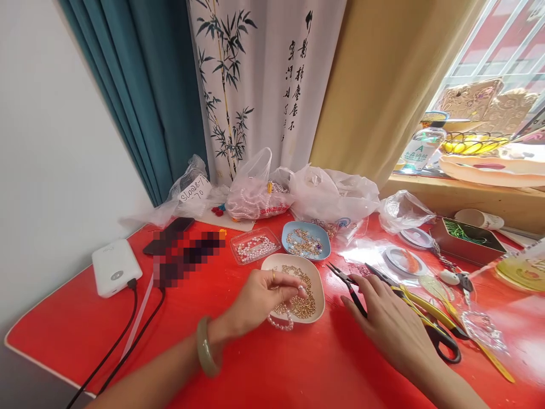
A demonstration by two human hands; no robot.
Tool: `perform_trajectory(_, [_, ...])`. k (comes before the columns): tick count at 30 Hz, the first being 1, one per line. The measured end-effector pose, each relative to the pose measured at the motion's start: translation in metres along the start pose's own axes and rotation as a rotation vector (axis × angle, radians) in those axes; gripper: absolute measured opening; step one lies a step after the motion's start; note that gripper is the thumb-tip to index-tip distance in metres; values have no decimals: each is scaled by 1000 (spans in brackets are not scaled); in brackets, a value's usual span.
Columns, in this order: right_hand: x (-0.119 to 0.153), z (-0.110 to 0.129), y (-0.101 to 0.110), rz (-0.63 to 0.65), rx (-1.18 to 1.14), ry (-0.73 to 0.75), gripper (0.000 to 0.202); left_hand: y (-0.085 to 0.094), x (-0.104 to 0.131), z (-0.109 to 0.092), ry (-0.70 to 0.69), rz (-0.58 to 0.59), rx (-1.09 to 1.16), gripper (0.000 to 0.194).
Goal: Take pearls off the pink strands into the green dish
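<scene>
My left hand (266,295) is pinched over the front of a cream dish (318,279) of small gold beads (304,301). From its fingertips hangs a short strand of pearly beads (283,325), looped below the hand. My right hand (383,309) lies low over the red table, thumb and fingers apart. Between its thumb and forefinger are needle-nose pliers (344,277) with dark handles, resting on the table with the tips pointing away. Behind the cream dish sit a blue dish (286,253) of mixed gold and pearl beads and a clear box (237,260) of pearly beads.
Yellow-handled pliers (409,296) and black-handled scissors (447,343) lie right of my right hand. Beyond are a wire spool (404,262) and a tin (468,250) of green wire. Plastic bags (327,196) line the back. A cabled white power bank (116,267) lies left.
</scene>
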State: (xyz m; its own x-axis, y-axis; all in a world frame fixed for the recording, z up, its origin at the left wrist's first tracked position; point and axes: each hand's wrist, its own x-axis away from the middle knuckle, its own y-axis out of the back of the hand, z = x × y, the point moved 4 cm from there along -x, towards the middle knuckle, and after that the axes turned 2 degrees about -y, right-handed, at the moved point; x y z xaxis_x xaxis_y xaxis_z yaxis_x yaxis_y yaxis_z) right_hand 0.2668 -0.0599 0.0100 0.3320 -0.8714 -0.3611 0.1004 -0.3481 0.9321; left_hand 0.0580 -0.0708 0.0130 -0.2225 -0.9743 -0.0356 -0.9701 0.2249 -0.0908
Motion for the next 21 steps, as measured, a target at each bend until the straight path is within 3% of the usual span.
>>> perform_trajectory(2, [-1, -11, -15, 0, 134, -14, 34, 1, -1, 1, -4, 4, 35, 18])
perform_trajectory(5, [-1, -14, -27, -22, 144, 20, 36, 1, -1, 3, 12, 16, 72, 20])
perform_trajectory(9, [3, 2, -10, -91, -141, 11, 42, -11, 6, 0, 58, 125, 74, 23])
perform_trajectory(11, [9, 18, 2, 23, -466, -2, 40, -22, 13, -7, 46, 234, 89, 25])
perform_trajectory(15, [26, 59, 9, 503, -1212, -15, 55, -36, 27, -22, -86, 400, 35, 34])
perform_trajectory(17, [29, 71, 7, 647, -1446, -46, 55, -34, 29, -23, -203, 352, -153, 36])
perform_trajectory(18, [28, 72, 5, 649, -1495, -82, 47, -32, 28, -22, -267, 295, -269, 36])
perform_trajectory(21, [18, 58, 2, 418, -1396, -223, 37, -26, 23, -16, -340, 119, -516, 35])
